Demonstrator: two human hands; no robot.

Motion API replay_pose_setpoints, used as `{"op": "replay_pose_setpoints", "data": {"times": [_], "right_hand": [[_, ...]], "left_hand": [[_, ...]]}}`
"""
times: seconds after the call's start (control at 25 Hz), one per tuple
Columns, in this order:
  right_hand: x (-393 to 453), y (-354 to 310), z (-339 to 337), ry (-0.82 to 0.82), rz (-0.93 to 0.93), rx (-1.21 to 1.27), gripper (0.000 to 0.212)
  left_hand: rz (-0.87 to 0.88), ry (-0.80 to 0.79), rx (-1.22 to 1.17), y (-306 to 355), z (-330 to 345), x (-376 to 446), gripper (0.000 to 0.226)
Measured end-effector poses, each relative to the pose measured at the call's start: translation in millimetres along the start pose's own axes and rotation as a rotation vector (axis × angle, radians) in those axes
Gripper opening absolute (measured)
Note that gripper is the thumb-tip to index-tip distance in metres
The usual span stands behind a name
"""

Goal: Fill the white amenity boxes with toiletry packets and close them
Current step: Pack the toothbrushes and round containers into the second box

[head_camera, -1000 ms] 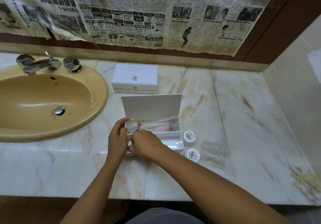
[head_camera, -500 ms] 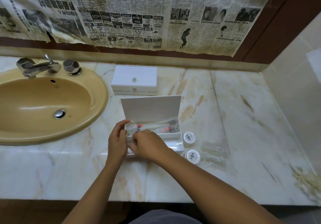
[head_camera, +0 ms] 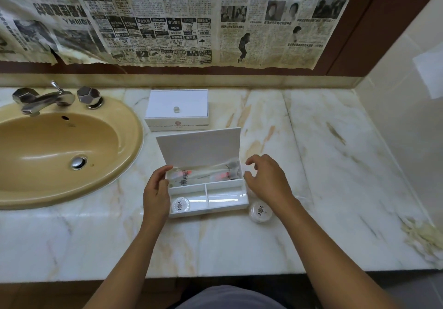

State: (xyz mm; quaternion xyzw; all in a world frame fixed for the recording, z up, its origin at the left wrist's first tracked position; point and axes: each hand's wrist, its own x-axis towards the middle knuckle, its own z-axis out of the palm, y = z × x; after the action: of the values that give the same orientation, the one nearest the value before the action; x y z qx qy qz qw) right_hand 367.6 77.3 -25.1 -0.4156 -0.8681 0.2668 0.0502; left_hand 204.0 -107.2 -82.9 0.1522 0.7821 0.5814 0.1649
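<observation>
My left hand (head_camera: 155,192) steadies the open white plastic compartment box (head_camera: 208,192); right hand (head_camera: 266,179) loose, empty. Next: round white packet (head_camera: 260,211) near my right fingers into the bare compartment.

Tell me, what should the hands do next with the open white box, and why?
Probably the right hand should pick up the round white packet lying on the marble counter and drop it into the empty front-right compartment of the open white plastic box. The front-left one already holds a round packet, and the left hand steadies the box.
</observation>
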Motion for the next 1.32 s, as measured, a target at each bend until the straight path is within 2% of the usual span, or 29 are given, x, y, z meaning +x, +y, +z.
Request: {"op": "replay_pose_setpoints", "data": {"times": [0.32,0.52,0.72,0.84,0.96,1.12,1.32], "right_hand": [[-5.8,16.9,14.6,-0.144,0.056,-0.115,0.046],[-5.8,18.4,13.8,-0.115,0.059,-0.062,0.046],[-6.2,7.4,0.2,-0.005,0.034,0.007,0.044],[-7.8,-9.1,-8.4,0.06,-0.022,0.054,0.045],[-10.3,-31.7,-10.2,0.057,-0.076,0.118,0.045],[-19.6,-63.6,5.7,-0.025,-0.195,0.147,0.039],[-36.9,-96.1,40.8,-0.161,-0.365,-0.017,0.036]], "left_hand": [[0.001,0.02,0.019,4.2,1.3,-2.3,0.039],[-0.009,0.02,-0.001,7.3,1.9,-4.1,0.04],[-0.015,0.023,-0.012,6.2,1.7,-3.4,0.039],[-0.016,0.028,-0.014,5.6,1.1,-3.1,0.039],[-0.011,0.031,-0.017,4.3,0.4,-2.8,0.04],[-0.005,0.023,-0.031,-0.4,-0.6,-1.1,0.041],[-0.005,0.029,-0.068,-1.9,0.1,-0.2,0.042]]}}
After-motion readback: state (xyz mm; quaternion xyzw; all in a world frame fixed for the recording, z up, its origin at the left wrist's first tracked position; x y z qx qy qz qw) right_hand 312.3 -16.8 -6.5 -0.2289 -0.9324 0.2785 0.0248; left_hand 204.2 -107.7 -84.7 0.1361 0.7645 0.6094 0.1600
